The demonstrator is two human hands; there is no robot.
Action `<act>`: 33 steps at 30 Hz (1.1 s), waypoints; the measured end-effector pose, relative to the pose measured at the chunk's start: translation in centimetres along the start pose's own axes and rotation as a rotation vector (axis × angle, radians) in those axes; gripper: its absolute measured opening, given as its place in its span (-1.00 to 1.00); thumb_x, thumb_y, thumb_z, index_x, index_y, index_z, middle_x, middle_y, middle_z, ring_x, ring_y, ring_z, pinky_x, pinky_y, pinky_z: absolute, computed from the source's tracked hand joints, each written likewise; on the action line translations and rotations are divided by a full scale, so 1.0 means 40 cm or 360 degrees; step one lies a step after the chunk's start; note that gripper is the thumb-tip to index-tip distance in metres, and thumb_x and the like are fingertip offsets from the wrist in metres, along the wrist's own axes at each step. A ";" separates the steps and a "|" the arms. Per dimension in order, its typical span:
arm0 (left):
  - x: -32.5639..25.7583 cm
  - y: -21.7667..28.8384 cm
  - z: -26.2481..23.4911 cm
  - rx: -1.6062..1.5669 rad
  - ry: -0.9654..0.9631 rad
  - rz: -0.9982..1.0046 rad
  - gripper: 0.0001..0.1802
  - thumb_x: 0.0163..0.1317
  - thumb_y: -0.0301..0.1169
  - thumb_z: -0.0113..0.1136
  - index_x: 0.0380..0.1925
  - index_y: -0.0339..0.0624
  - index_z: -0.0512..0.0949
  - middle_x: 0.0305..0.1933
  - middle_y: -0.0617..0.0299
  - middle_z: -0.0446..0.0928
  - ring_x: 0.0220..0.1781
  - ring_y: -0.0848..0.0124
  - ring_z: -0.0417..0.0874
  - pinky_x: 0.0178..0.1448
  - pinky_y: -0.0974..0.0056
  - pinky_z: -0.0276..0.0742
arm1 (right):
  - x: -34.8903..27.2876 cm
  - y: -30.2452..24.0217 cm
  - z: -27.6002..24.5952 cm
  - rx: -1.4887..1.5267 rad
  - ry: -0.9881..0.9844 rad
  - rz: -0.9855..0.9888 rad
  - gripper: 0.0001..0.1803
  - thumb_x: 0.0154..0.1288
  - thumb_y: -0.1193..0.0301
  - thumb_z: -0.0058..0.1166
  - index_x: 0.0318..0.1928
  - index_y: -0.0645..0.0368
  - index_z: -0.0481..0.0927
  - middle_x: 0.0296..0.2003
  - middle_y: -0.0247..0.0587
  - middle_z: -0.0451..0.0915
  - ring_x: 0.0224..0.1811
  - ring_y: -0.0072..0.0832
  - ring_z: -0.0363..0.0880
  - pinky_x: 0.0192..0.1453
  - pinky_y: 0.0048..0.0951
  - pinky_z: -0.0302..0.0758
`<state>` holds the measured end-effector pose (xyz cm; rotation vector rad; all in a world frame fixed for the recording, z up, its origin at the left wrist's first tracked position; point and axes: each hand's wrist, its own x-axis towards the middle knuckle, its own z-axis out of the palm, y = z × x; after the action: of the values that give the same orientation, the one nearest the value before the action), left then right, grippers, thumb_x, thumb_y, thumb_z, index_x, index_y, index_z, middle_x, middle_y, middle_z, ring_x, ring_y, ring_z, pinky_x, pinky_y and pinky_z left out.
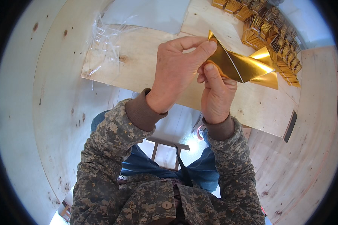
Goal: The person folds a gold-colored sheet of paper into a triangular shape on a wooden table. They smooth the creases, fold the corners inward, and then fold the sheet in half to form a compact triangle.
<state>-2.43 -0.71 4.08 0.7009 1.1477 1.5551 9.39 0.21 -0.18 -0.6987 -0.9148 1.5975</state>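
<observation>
Both hands hold one sheet of shiny gold foil paper [248,64], raised over the table and partly folded, with a thin white edge running diagonally across it. My left hand [176,65] pinches its upper left corner between thumb and fingers. Below that, my right hand [218,88] grips the lower left edge, its thumb on the near face and its fingers mostly hidden behind the sheet. The folded end fans out to the right, away from both hands.
A pale wooden table [139,75] spans the area ahead. Bundled gold folded paper pieces [266,32] are stacked at its far right. Clear plastic strips [106,41] lie at the left beside a pale grey sheet [148,15]. A dark strip [290,126] caps the near right corner.
</observation>
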 end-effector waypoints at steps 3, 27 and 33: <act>0.005 -0.002 -0.003 0.0021 -0.0001 -0.0020 -0.74 0.38 -0.39 0.31 -0.08 -0.38 0.71 -0.23 0.24 0.71 -0.26 0.60 0.61 -0.21 0.49 0.53 | -0.005 0.003 -0.001 -0.0034 0.0061 0.0040 -0.83 0.38 0.47 0.28 -0.07 0.24 0.68 -0.22 -0.23 0.73 -0.25 -0.50 0.69 -0.24 -0.51 0.56; 0.017 0.008 -0.010 0.0089 -0.0019 0.0067 -0.72 0.43 -0.32 0.25 -0.08 -0.34 0.72 -0.15 0.27 0.70 -0.05 0.59 0.59 0.08 0.48 0.48 | 0.000 -0.006 0.000 -0.0131 0.0135 0.0186 -0.86 0.39 0.45 0.25 -0.14 0.27 0.71 -0.35 -0.23 0.72 -0.38 -0.60 0.57 -0.24 -0.54 0.50; 0.017 -0.011 -0.041 0.0242 -0.0233 -0.0188 -0.73 0.41 -0.35 0.27 -0.07 -0.36 0.67 -0.19 0.31 0.67 -0.14 0.62 0.57 -0.03 0.48 0.49 | 0.016 -0.020 -0.024 -0.0152 0.0018 0.0290 -0.85 0.37 0.42 0.28 -0.17 0.26 0.72 -0.38 -0.28 0.72 -0.42 -0.65 0.55 -0.28 -0.60 0.48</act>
<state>-3.88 -0.59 2.97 0.8194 1.1837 1.3062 10.49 1.10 0.03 -0.8783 -0.9458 1.7160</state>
